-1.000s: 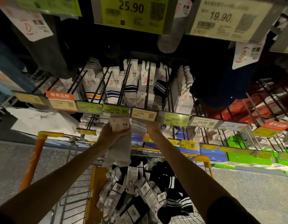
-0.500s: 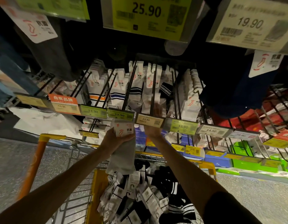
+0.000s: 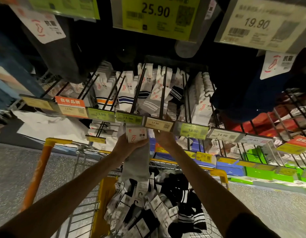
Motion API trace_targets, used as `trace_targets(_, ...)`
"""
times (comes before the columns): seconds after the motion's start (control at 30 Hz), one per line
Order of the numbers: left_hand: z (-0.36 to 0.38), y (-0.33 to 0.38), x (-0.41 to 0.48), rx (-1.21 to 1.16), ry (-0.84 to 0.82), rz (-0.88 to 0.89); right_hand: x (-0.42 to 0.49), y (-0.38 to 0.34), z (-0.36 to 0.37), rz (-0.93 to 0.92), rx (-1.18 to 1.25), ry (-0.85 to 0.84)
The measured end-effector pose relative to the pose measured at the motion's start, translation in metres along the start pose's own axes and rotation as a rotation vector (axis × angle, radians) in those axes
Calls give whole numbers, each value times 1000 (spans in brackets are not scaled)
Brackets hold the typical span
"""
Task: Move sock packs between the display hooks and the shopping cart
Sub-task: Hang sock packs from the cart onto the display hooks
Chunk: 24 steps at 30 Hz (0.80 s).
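- The speckled grey floor point(image 3: 20, 169) ran under a store aisle, dim overhead and brighter lower down.
- A rack of black display hooks point(image 3: 163, 93) jutted toward the camera, carrying hanging white sock packs point(image 3: 124, 90), some of them striped.
- A row of price tags point(image 3: 128, 117) fronted the hooks; 4 of them read 13.90 and 1 further right read 14.90.
- Larger signs above read 25.90 point(image 3: 155, 12) and 19.90 point(image 3: 257, 23).
- Blue boxes point(image 3: 229, 167) and green boxes point(image 3: 269, 172) sat on the low shelf to the right.
- The shopping cart point(image 3: 217, 172), with a yellow rim and an orange handle, stood below the rack, holding a loose pile of black, white and grey packs point(image 3: 157, 203).
- The left hand point(image 3: 124, 143) gripped a grey sock pack point(image 3: 136, 162) by its white header card, thumb across the card's lower edge. The pack was raised just under the tags, its lower end hanging above the cart.
- The right hand point(image 3: 166, 138) reached up against the beige 13.90 tag point(image 3: 159, 124), just beside the pack. Its fingers were hidden behind the tag, so its grip could not be told.
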<state>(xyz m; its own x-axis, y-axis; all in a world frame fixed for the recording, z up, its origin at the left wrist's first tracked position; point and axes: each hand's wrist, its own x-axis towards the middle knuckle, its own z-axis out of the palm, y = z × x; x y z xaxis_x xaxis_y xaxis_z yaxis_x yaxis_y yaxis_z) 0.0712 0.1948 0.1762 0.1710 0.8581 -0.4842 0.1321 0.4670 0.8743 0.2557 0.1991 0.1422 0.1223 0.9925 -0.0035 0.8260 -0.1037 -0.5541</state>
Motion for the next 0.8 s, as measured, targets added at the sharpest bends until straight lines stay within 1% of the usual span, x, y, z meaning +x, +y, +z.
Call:
trace_targets(0.03, 2, -1, -3, -18, -5, -13, -6, -8, -1, -12, 94, 24)
trace_targets(0.13, 7, -11, -12, -66, -29, -65, -53, -29, -12, 72, 285, -117)
trace_targets(0.2, 13, -15, -22, -84, -75, -77, -86, -34, -17, 91, 348, -173)
trace_targets(0.33, 27, -16, -44, -131, -159, -82, -126, -44, -31, 159, 739, -224)
trace_targets(0.4, 32, -17, -55, -164, -185, -106, -139, -45, -38, 176, 761, -240)
trace_targets(0.47, 37, -19, -68, -207, -219, -134, -150, -48, -48, 221, 769, -219)
trace_targets(0.6, 52, -12, -96, -115, -263, -33, -169, -40, -65, 165, 672, -93)
trace_targets(0.8, 77, 19, -141, -154, -269, 20, -193, -44, -109, 203, 802, -44)
